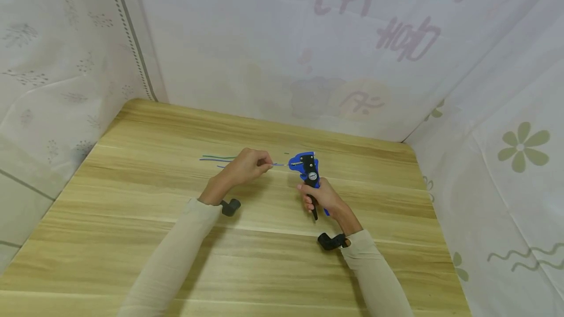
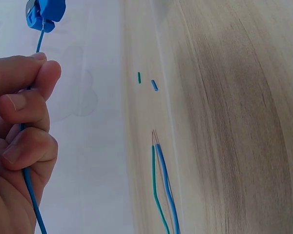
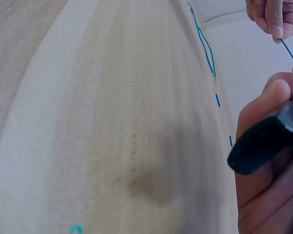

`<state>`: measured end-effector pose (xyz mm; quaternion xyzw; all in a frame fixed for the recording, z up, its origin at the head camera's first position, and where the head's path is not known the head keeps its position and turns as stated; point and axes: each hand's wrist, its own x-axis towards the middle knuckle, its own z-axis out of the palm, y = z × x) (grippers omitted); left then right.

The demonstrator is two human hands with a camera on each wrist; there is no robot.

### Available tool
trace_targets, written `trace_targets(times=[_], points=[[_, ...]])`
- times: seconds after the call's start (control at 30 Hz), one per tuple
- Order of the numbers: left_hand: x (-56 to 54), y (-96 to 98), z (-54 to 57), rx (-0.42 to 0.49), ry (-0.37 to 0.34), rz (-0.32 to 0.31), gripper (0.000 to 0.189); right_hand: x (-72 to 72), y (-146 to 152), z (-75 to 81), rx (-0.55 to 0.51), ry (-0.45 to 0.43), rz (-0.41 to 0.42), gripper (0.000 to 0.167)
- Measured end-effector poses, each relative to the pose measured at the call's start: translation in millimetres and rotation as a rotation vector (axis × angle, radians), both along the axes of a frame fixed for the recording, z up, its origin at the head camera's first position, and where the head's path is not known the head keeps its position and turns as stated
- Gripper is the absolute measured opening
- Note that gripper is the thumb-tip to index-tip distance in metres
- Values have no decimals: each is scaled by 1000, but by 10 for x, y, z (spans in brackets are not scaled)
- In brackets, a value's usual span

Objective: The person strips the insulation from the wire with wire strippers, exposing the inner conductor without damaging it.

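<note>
My left hand [image 1: 246,166] pinches a thin blue wire [image 2: 31,192] between thumb and forefinger. Its tail runs down past the curled fingers in the left wrist view. The wire's front end meets the nose of a blue and black wire stripper [image 1: 310,164]; whether it sits inside the jaws cannot be made out. My right hand [image 1: 325,197] grips the stripper by its handles, and the black handle tip [image 3: 256,148] shows in the right wrist view. Beyond the left hand lie a green wire [image 2: 154,180] and another blue wire [image 2: 168,192], both with bare copper ends.
A short green piece of insulation [image 2: 139,78] and a short blue piece [image 2: 155,85] lie on the wooden table [image 1: 273,268]. A small teal curl [image 3: 76,229] shows at the lower edge of the right wrist view. Patterned curtains [image 1: 246,38] hang around the table.
</note>
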<state>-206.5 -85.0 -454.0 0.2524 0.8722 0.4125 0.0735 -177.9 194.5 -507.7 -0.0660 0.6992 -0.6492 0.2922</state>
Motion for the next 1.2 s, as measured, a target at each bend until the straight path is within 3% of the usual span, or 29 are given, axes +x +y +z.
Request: trace_targets(times=[0.47,1.2], points=[[-5,-1,-13,13,8,12,10,-10,19,10,-23,-15,-17,37],[-1,-19,1,37,-88,4,10,-5,25,5,-14,-6,-40,32]])
